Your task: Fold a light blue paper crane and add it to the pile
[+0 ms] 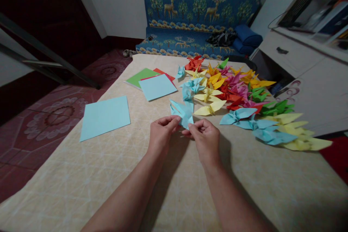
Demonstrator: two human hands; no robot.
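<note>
A light blue origami crane [185,113] is pinched between both my hands above the table, its folded points facing away from me. My left hand [163,128] grips its left lower edge between thumb and fingers. On the other side my right hand [205,134] holds the lower right corner the same way. Just beyond lie finished paper cranes, among them a yellow crane [210,108] close to my right hand and a light blue crane [191,86] further back. A flat light blue sheet [106,117] lies to the left of my left hand.
Stacked paper sheets [157,87] in blue, red and green lie at the back left of the cloth-covered table [108,185]. Many coloured cranes, including orange cranes [216,79], fill the right side. Behind stand a blue patterned sofa [187,11] and a white cabinet [312,65].
</note>
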